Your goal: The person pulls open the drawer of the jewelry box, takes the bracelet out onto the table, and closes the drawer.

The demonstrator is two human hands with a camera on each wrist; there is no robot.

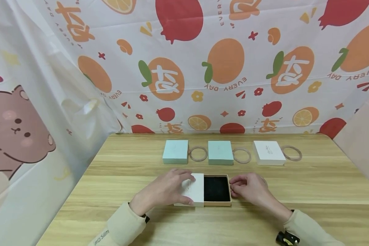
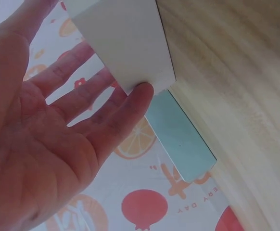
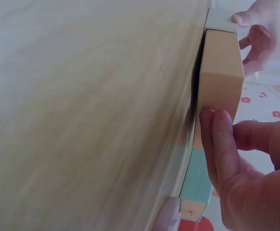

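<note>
A white slide-out jewelry box lies at the front middle of the table. Its white sleeve (image 1: 197,194) is on the left, and its tan-edged drawer (image 1: 217,204) is partly out on the right, showing a black pad (image 1: 216,189). My left hand (image 1: 169,188) holds the sleeve, thumb on the near side and fingers over the far part; the left wrist view shows the thumb pressed to the sleeve (image 2: 130,43). My right hand (image 1: 252,188) pinches at the drawer's right end, fingertips against its tan end face (image 3: 222,94). Behind this hand shows a sliver of a bangle (image 1: 264,180).
Along the back stand two mint boxes, one left (image 1: 176,150) and one central (image 1: 220,152), and a white box (image 1: 269,152) at right. A translucent bangle lies right of each: left (image 1: 198,160), middle (image 1: 242,162), right (image 1: 292,159). A fruit-print curtain (image 1: 178,112) hangs behind the table.
</note>
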